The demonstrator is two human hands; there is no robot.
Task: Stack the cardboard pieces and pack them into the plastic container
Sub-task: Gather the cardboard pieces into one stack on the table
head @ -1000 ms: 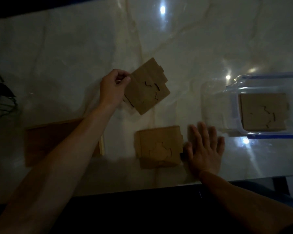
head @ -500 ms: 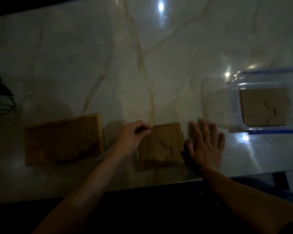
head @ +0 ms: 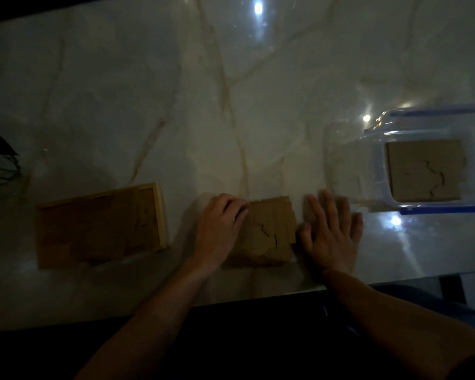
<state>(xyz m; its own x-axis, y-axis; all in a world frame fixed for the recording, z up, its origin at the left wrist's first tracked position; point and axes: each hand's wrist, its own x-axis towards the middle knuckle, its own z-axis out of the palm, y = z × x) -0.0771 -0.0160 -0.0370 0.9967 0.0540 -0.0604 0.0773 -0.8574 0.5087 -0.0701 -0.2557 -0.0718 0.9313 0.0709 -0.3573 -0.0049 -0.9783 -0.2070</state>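
Both bare forearms reach in over the near edge of the surface, converging toward its near middle. The left hand lies knuckles up, its fingers curled down with the tips tucked under. The right hand lies flat, palm down, fingers straight and slightly spread, pointing toward the far edge, thumb angled toward the left hand.

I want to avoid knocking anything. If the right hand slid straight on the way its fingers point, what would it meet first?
Probably nothing soon: the right hand points up-table over bare marble table. The plastic container sits just right of that line, so the outer fingers might clip it.
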